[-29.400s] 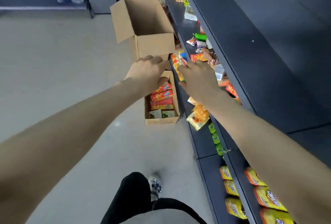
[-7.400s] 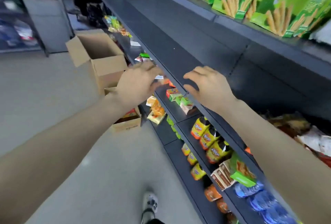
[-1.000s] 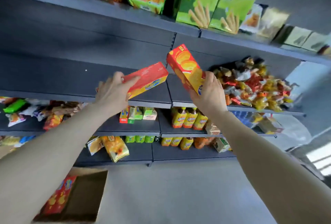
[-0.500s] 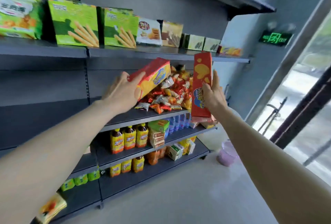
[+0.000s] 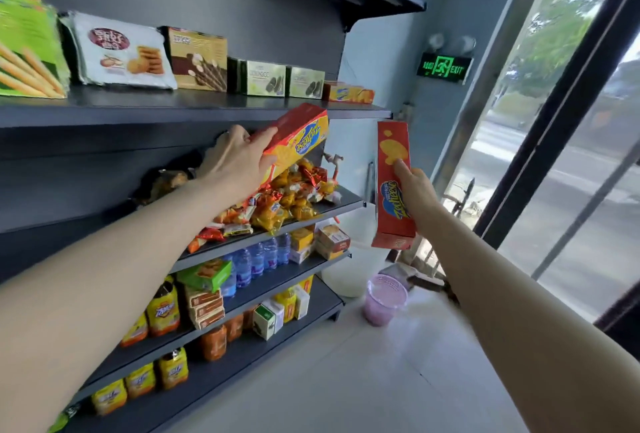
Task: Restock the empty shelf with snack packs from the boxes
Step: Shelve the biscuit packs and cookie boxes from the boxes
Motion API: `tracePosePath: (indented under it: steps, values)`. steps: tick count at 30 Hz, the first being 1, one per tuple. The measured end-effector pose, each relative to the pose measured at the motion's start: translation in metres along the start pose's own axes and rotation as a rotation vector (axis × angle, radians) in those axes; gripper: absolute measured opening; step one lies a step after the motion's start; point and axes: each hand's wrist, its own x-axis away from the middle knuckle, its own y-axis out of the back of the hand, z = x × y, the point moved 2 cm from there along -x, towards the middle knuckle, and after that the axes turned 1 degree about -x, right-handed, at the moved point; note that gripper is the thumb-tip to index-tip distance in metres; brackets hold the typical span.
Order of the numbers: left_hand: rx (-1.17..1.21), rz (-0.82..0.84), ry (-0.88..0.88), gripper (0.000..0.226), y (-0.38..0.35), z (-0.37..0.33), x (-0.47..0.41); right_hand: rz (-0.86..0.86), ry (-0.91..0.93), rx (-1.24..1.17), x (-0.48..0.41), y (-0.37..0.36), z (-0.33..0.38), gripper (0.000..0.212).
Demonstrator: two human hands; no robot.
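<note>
Head camera view, looking along a dark grey shop shelving unit with both bare arms reaching forward. The left hand (image 5: 239,159) grasps the lower end of a red and yellow cracker box (image 5: 298,142), fingers curled round it. That box slants up and away from the hand, and its far end sits just below the front lip of the upper shelf (image 5: 207,107). The right hand (image 5: 415,190) grasps a second cracker box (image 5: 393,190) of the same kind, held upright in the air just to the left of the hand. One digit presses on its printed front and the other fingers are hidden behind it. This second box hangs past the open end of the shelving, touching no shelf. Above and between the two hands, at the far end of the upper shelf, similar boxes (image 5: 349,93) lie on their sides. Further left on that shelf, above the left hand, stand biscuit packs (image 5: 121,52) in white, brown and green. Directly below the left hand a heap of wrapped snacks (image 5: 287,197) in orange, red and yellow covers the next shelf down. Under that, beneath the left forearm, stand small water bottles (image 5: 256,259). Below the right hand a pink basket (image 5: 384,299) stands on the pale floor. Above the right hand a green exit sign (image 5: 445,67) glows on the wall, and to the hand's right a large window (image 5: 554,121) shows trees and a road
</note>
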Motion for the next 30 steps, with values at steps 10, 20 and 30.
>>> tracePosePath:
  steps: [10, 20, 30]
  values:
    - [-0.05, -0.131, -0.051, 0.055, -0.061, -0.031, -0.155, -0.064, 0.219, 0.412, -0.148, -0.008, 0.012, 0.045]
    - [-0.062, -0.203, 0.011, 0.053, -0.104, -0.032, -0.316, -0.133, 0.543, 0.891, -0.33, -0.025, 0.057, 0.067]
    - [0.012, -0.243, 0.226, 0.051, -0.13, -0.032, -0.406, -0.048, 1.027, 1.034, -0.471, -0.079, 0.08, 0.072]
